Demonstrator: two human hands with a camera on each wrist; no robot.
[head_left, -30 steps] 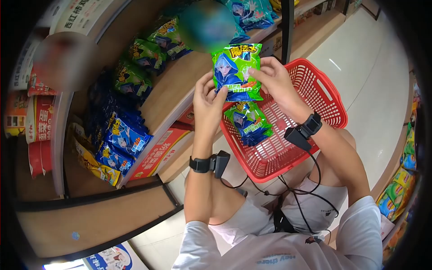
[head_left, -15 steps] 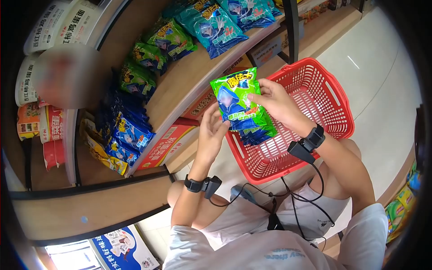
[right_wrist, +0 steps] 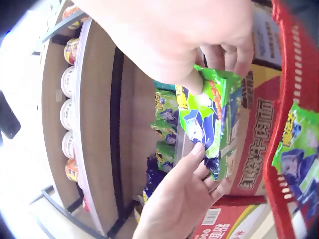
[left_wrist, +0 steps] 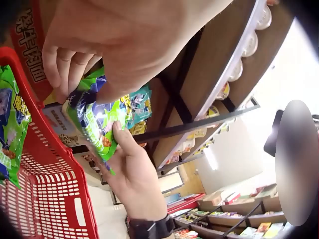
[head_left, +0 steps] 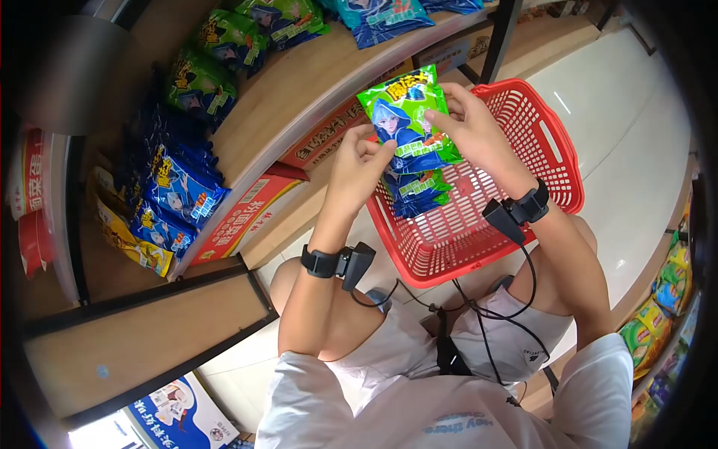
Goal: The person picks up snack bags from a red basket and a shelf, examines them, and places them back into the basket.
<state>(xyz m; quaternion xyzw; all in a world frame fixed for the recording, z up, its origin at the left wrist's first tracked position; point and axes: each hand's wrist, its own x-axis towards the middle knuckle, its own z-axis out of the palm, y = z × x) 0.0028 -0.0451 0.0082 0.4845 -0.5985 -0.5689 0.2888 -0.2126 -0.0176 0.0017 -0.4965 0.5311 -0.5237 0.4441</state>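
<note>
Both hands hold one green and blue snack bag (head_left: pixel 407 123), its printed front facing up toward the head camera. My left hand (head_left: pixel 363 165) pinches its lower left corner, thumb on the front and fingers behind. At the right edge my right hand (head_left: pixel 479 135) grips it the same way, as the right wrist view shows with the bag (right_wrist: pixel 204 117) between both thumbs and fingers. Just below the held bag, a second green snack bag (head_left: pixel 420 196) lies in the red basket (head_left: pixel 557 142), partly covered by the held one in the head view.
The shelf (head_left: pixel 262 97) on the left carries green bags (head_left: pixel 198 86), blue bags (head_left: pixel 176 187) and teal bags (head_left: pixel 385 19). Beneath it stands a red carton (head_left: pixel 247 213). Black cables (head_left: pixel 479 314) hang between the wrists and the lap. More snack bags (head_left: pixel 647 337) line the far right.
The head view has shifted. Both hands keep hold of the bag, which dipped toward the basket, then came up again slightly and stays above the basket's left end.
</note>
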